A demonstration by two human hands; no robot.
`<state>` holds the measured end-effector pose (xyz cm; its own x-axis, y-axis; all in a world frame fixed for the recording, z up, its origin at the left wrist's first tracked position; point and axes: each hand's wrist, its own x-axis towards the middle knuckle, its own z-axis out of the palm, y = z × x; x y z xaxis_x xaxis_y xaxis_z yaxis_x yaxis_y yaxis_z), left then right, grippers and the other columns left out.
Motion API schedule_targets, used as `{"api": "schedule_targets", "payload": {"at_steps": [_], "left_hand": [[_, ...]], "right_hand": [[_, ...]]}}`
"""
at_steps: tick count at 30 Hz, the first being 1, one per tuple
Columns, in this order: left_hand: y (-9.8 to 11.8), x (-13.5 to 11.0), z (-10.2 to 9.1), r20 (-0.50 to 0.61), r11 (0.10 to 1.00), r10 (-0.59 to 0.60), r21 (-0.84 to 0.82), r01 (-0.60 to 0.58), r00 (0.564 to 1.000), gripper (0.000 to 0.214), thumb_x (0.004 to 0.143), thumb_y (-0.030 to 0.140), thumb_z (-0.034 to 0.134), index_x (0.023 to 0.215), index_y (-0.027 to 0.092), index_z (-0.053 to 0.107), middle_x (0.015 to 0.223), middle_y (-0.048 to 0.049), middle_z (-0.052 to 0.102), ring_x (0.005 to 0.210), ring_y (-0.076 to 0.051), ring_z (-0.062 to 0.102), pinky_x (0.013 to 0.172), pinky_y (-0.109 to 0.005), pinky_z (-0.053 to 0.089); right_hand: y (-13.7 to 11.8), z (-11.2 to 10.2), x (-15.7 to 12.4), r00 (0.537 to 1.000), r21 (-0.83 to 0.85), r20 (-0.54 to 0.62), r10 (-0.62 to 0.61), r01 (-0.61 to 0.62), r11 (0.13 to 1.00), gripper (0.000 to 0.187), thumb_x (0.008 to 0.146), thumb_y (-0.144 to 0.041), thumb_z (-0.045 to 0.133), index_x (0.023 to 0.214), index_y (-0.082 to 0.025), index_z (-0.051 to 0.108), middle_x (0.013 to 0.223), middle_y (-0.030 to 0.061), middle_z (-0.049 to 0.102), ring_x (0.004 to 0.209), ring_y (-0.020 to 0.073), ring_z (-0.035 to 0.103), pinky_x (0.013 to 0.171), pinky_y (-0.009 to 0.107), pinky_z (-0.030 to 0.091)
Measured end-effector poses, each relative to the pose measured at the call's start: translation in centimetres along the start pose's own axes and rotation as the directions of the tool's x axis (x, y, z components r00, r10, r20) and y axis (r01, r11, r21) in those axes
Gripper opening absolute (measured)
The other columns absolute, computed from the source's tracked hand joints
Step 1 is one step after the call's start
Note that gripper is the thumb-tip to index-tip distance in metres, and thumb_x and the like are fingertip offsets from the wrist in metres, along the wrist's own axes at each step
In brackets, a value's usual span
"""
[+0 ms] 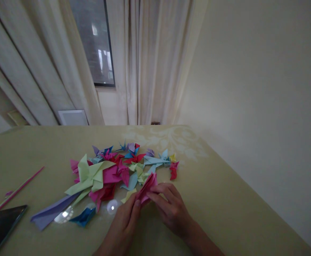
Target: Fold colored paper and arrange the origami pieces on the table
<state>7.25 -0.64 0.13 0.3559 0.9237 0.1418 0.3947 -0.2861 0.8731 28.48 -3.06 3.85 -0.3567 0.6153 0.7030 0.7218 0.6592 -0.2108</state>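
A folded piece of pink paper (148,187) is held up between both hands, its layers standing upright above the table. My left hand (125,220) pinches its lower left edge between thumb and fingers. From the right, my right hand (171,209) grips the paper's side with thumb and fingertips. Just beyond lies a pile of folded paper shapes, among them a large light green one (91,176), a magenta one (123,172) and a light blue one (157,160). A small yellow folded paper (129,195) is partly hidden behind my left hand.
On the left are a long purple folded paper (54,211) and a dark blue one (83,217). A dark flat tablet-like object (3,227) and a thin pink stick (25,185) lie at the left edge. A wall (264,106) borders the table (224,213) on the right.
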Motion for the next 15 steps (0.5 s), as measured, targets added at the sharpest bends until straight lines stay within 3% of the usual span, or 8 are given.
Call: {"api": "schedule_targets", "payload": {"at_steps": [4, 7, 10, 12, 15], "left_hand": [[0.3, 0.1, 0.1, -0.011, 1.0, 0.022, -0.02, -0.022, 1.0, 0.043, 0.102, 0.043, 0.042, 0.128, 0.021, 0.07, 0.119, -0.0123, 0.079, 0.109, -0.027, 0.074, 0.093, -0.035, 0.059], [0.1, 0.0, 0.2, -0.065, 0.998, -0.055, 0.008, 0.056, 0.996, 0.043, 0.103, 0.047, 0.041, 0.12, 0.021, 0.07, 0.097, -0.0094, 0.079, 0.087, -0.025, 0.073, 0.078, -0.034, 0.058], [-0.3, 0.2, 0.1, -0.113, 0.992, -0.122, 0.015, 0.125, 0.986, 0.043, 0.101, 0.049, 0.04, 0.113, 0.02, 0.069, 0.078, -0.005, 0.072, 0.075, -0.025, 0.069, 0.07, -0.034, 0.054], [-0.4, 0.5, 0.0, -0.152, 0.987, -0.162, -0.018, 0.161, 0.975, 0.043, 0.099, 0.05, 0.041, 0.109, 0.02, 0.069, 0.075, -0.0038, 0.069, 0.074, -0.025, 0.067, 0.069, -0.035, 0.053], [-0.3, 1.0, -0.3, -0.21, 0.98, -0.2, -0.064, 0.19, 0.957, 0.044, 0.097, 0.05, 0.041, 0.113, 0.019, 0.069, 0.079, -0.0039, 0.068, 0.076, -0.024, 0.066, 0.072, -0.035, 0.054]], "right_hand": [[0.1, 0.3, -0.6, 1.0, 0.032, -0.021, 0.009, -0.008, 0.999, 0.033, 0.104, -0.013, 0.056, 0.135, -0.021, 0.067, 0.121, 0.0113, 0.074, 0.11, 0.024, 0.067, 0.094, 0.038, 0.057], [0.9, 0.7, -1.0, 0.979, 0.043, -0.134, 0.155, -0.151, 0.988, 0.037, 0.106, -0.015, 0.054, 0.141, -0.022, 0.061, 0.13, 0.0131, 0.069, 0.122, 0.0242, 0.064, 0.101, 0.039, 0.055], [2.7, 0.9, -0.1, 0.946, -0.054, -0.186, 0.266, -0.28, 0.958, 0.03, 0.108, -0.018, 0.051, 0.134, -0.022, 0.065, 0.122, 0.0116, 0.073, 0.118, 0.0252, 0.065, 0.105, 0.041, 0.051], [4.2, 1.1, 1.6, 0.928, -0.22, -0.033, 0.37, -0.368, 0.903, 0.026, 0.109, -0.022, 0.049, 0.126, -0.022, 0.069, 0.12, 0.0109, 0.075, 0.115, 0.0256, 0.066, 0.105, 0.042, 0.048], [6.4, 1.8, 5.1, 0.817, -0.445, 0.251, 0.519, -0.379, 0.811, 0.024, 0.108, -0.024, 0.053, 0.123, -0.022, 0.072, 0.124, 0.012, 0.076, 0.118, 0.0271, 0.065, 0.105, 0.041, 0.043]]}}
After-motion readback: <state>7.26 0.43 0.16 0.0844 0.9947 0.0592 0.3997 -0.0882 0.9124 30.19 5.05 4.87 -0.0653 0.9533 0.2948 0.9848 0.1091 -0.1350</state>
